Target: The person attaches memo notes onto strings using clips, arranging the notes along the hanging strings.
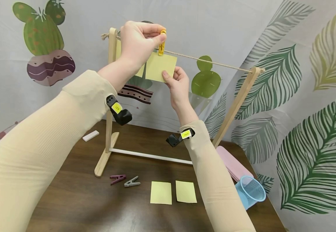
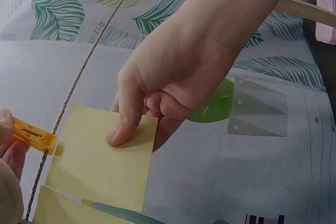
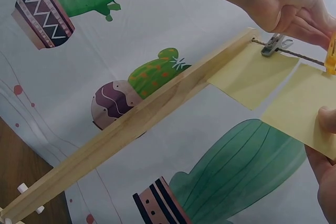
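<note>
My left hand [image 1: 139, 43] pinches a yellow clothespin [image 1: 161, 43] at the rope [image 1: 202, 60], its tip over the top edge of a yellow sticky note [image 1: 160, 67]. Thumb in front and fingers behind, my right hand [image 1: 179, 84] holds that note near its lower right corner. In the left wrist view the clothespin [image 2: 34, 136] lies across the rope at the note's edge. Beside it, a second yellow note [image 3: 257, 80] hangs from the rope by a grey clothespin [image 3: 271, 44], close to the wooden post [image 3: 157, 114].
On the brown table [image 1: 78, 193] lie a purple clothespin [image 1: 117, 178], a grey clothespin [image 1: 132, 182], two yellow notes, left [image 1: 161, 192] and right [image 1: 186, 191], and a white block [image 1: 91, 135]. A pink case [image 1: 233, 162] and a blue mesh cup [image 1: 249, 191] are at the right.
</note>
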`<state>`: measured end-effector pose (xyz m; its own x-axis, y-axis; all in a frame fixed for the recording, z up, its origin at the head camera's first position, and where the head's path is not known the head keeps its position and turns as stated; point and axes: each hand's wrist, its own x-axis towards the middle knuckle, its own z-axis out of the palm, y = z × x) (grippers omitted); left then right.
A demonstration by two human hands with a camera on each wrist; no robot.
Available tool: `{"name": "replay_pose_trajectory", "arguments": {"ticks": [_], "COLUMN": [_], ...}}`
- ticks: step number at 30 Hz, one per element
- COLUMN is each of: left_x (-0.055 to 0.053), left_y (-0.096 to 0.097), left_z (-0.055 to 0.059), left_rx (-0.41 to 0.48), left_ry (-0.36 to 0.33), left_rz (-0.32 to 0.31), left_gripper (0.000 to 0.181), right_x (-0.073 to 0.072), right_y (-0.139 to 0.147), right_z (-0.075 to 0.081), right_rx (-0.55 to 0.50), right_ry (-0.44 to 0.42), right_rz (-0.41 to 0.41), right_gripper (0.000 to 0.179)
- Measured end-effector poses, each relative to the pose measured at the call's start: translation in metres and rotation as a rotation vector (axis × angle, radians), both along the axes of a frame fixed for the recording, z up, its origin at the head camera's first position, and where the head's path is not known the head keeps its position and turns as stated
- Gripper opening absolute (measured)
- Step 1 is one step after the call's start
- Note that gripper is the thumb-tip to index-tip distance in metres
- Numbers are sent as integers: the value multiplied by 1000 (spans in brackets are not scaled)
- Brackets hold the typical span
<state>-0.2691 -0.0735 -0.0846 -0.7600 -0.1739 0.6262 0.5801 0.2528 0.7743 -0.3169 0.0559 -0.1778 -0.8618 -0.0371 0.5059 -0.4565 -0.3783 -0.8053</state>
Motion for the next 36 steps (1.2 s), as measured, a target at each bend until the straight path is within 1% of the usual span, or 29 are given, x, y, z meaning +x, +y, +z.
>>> {"name": "replay_pose_trajectory", "arguments": {"ticks": [2,8,11,17,22,26,30,36], "left_x": [0,0,0,0,-2,-2,-1,-2], "left_y": [0,-1,-2,-1,-1,-1,0,2], "left_z": [0,0,-1,0,3,5,4,2], "left_rx": [1,-32,-31,-40,-26,-26,-38,-55], "left_ry": [-10,-19,-21,9,21,-3,-35,-55], "left_rz": [0,31,34,45,43,42,35,24], "left_gripper": [21,23,23,20,18,18,19,21], "right_x": [0,1,1,1,1,1,1,1], "right_y": [0,-1,-1,0,1,2,2,1], "right_z": [0,3,3,3,2,2,3,4], "right_rx": [4,25,32,35,33,24,24,22], "right_ry": [7,12,7,3,-4,-6,-6,-10], "right_rz": [0,3,2,-8,-11,-5,-6,5], "right_gripper": [19,15,14,16,17,17,16,15]}}
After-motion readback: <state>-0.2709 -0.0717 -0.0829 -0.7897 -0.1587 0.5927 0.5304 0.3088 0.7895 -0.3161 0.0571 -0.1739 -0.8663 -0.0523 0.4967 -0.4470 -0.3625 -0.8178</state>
